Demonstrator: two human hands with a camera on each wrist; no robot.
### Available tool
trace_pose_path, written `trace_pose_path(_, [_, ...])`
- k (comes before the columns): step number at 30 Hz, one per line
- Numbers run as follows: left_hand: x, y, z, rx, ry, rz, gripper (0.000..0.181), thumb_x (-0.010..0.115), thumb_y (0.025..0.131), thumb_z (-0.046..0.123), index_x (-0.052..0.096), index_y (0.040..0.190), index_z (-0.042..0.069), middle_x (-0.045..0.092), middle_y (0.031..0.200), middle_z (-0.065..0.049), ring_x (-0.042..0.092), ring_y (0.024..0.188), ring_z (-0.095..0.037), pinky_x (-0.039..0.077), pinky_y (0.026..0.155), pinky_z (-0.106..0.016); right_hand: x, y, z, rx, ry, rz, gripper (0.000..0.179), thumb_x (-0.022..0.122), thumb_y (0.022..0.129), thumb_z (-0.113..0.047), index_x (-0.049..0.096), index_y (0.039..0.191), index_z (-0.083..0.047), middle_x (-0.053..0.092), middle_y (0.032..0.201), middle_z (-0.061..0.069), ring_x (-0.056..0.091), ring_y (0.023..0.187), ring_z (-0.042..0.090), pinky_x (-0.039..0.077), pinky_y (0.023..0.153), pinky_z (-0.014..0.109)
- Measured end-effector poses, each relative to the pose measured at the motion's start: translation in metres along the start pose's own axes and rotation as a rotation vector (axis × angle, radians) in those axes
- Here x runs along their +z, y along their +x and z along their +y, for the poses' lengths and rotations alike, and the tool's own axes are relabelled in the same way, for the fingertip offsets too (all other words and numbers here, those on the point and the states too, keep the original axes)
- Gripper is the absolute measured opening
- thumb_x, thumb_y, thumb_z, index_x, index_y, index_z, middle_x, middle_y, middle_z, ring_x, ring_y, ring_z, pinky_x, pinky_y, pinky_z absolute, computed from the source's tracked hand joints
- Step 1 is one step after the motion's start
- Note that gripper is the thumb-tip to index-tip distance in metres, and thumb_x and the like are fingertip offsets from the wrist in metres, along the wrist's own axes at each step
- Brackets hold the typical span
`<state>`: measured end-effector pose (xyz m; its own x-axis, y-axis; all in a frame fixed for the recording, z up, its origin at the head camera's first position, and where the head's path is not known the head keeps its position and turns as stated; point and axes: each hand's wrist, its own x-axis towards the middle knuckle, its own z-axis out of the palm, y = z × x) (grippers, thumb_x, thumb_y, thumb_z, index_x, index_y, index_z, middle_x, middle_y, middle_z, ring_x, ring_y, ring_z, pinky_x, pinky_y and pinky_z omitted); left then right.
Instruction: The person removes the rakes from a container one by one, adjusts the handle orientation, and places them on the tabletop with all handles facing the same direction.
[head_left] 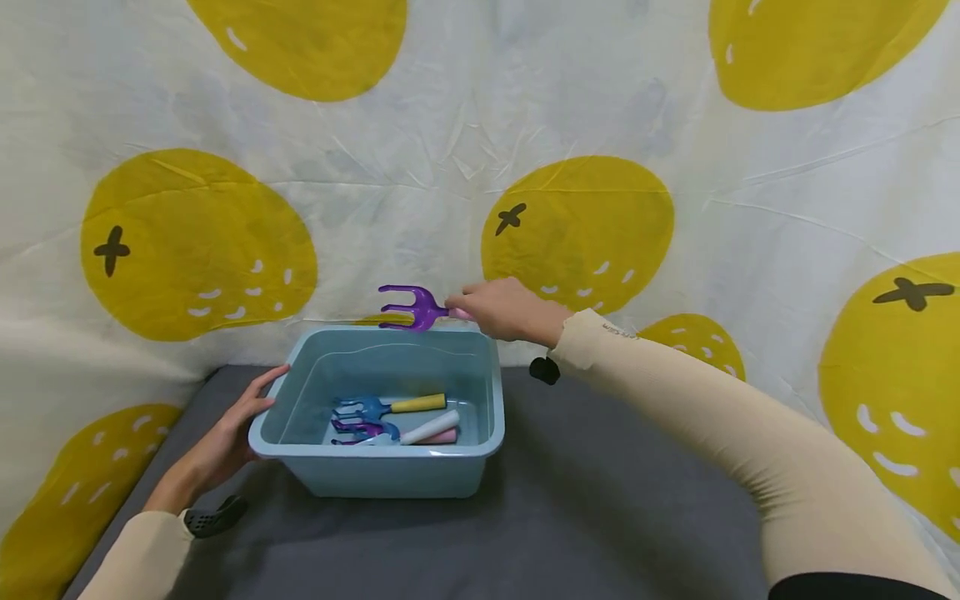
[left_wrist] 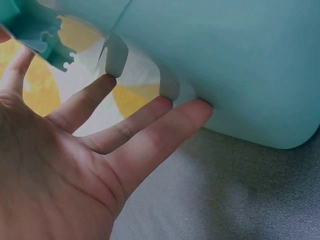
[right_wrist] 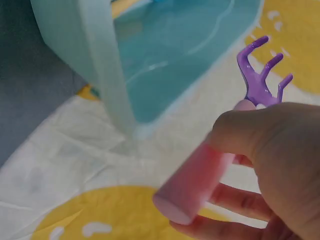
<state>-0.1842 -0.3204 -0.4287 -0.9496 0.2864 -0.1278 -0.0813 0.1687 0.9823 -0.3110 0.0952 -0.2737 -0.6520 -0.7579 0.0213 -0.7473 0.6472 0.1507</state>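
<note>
My right hand (head_left: 513, 310) holds a small garden fork (head_left: 422, 310) with purple tines and a pink handle above the basin's back rim. In the right wrist view the thumb presses along the pink handle (right_wrist: 195, 180), its butt end sticking out of the grip. With straight, spread fingers, my left hand (head_left: 228, 437) touches the left side of the light blue basin (head_left: 390, 473). Three fingertips meet its outer wall in the left wrist view. Inside the basin lie a blue fork with a yellow handle (head_left: 418, 403), a white-handled tool (head_left: 430, 427) and a purple fork (head_left: 360, 429), partly overlapping.
The basin stands on a dark grey cloth surface (head_left: 600, 500). Behind it hangs a white cloth (head_left: 420, 225) printed with yellow fruit shapes, close to the basin's back rim. A black band (head_left: 216, 517) sits on the left wrist.
</note>
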Motion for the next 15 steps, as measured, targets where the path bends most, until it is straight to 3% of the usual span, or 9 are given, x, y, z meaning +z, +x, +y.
trace_pose_path(3, [-0.002, 0.0, 0.0, 0.002, 0.002, -0.004, 0.06, 0.033, 0.11, 0.041, 0.006, 0.164, 0.039, -0.004, 0.165, -0.013, 0.03, 0.133, -0.053, 0.053, 0.087, -0.058, -0.007, -0.015, 0.016, 0.017, 0.111, -0.009, 0.045, 0.066, 0.099, -0.012, 0.06, 0.142, -0.021, 0.068, 0.13, 0.004, 0.066, 0.107, 0.027, 0.056, 0.085, 0.04])
trace_pose_path(5, [-0.002, 0.0, 0.0, -0.003, -0.001, -0.005, 0.06, 0.033, 0.11, 0.041, 0.006, 0.164, 0.04, -0.004, 0.165, -0.014, 0.03, 0.133, -0.053, 0.053, 0.088, -0.058, -0.01, -0.026, 0.027, 0.008, 0.187, -0.005, 0.045, 0.069, 0.097, -0.01, 0.061, 0.141, -0.018, 0.069, 0.127, 0.005, 0.065, 0.108, 0.027, 0.057, 0.086, 0.04])
trace_pose_path(9, [-0.002, 0.001, 0.0, -0.007, 0.0, -0.008, 0.06, 0.033, 0.11, 0.042, 0.005, 0.164, 0.04, -0.004, 0.165, -0.014, 0.03, 0.133, -0.054, 0.053, 0.088, -0.059, -0.01, -0.049, 0.049, 0.013, 0.336, -0.005, 0.045, 0.073, 0.094, -0.008, 0.062, 0.138, -0.011, 0.07, 0.116, 0.009, 0.065, 0.096, 0.026, 0.059, 0.078, 0.035])
trace_pose_path(15, [-0.002, -0.001, -0.001, 0.013, 0.011, -0.003, 0.059, 0.032, 0.111, 0.041, 0.005, 0.163, 0.042, -0.003, 0.164, -0.015, 0.031, 0.131, -0.053, 0.053, 0.087, -0.061, 0.001, -0.08, 0.079, 0.094, 0.439, 0.001, 0.047, 0.077, 0.09, -0.004, 0.063, 0.134, -0.008, 0.071, 0.104, 0.011, 0.065, 0.082, 0.024, 0.059, 0.072, 0.034])
